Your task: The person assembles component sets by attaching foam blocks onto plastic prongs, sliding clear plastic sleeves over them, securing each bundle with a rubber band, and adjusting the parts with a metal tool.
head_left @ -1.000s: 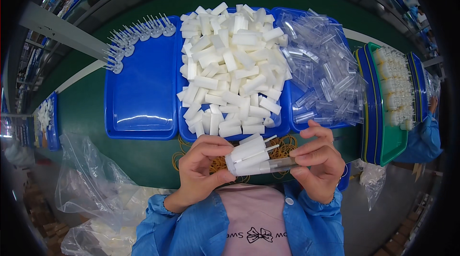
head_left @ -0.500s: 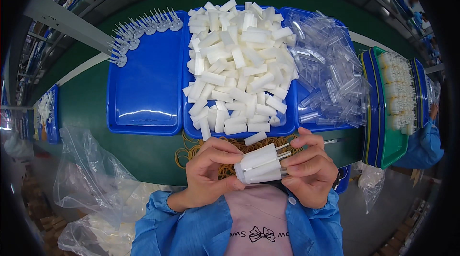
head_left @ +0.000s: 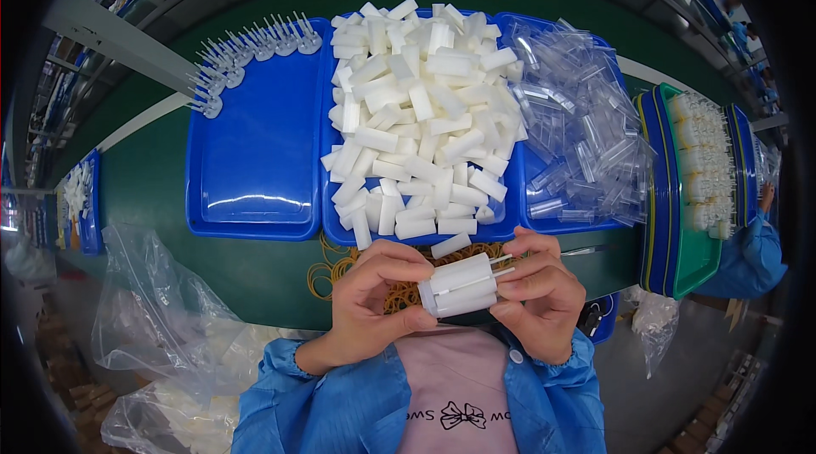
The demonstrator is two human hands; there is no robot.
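Note:
Between my hands is a cluster of white blocks (head_left: 461,286), set side by side on a translucent round base with thin pale pins sticking out past the blocks. My left hand (head_left: 381,291) pinches it at the base end, thumb below and fingers above. My right hand (head_left: 544,291) closes around the pin end, with its fingertips against the pins and block ends. One loose white block (head_left: 450,245) lies just beyond my hands. Behind it stands a blue tray (head_left: 336,229) heaped with similar white blocks.
At the left, a blue tray (head_left: 255,148) has several pinned bases (head_left: 263,44) along its far edges. Clear plastic pieces (head_left: 586,131) fill the right tray. Stacked trays (head_left: 667,199) stand farther right. Rubber bands (head_left: 331,271) lie behind my hands; a plastic bag (head_left: 153,301) sits left.
My right hand has shifted slightly left and closer around the pin end. The blocks on the base now sit closer together. My left hand keeps its hold.

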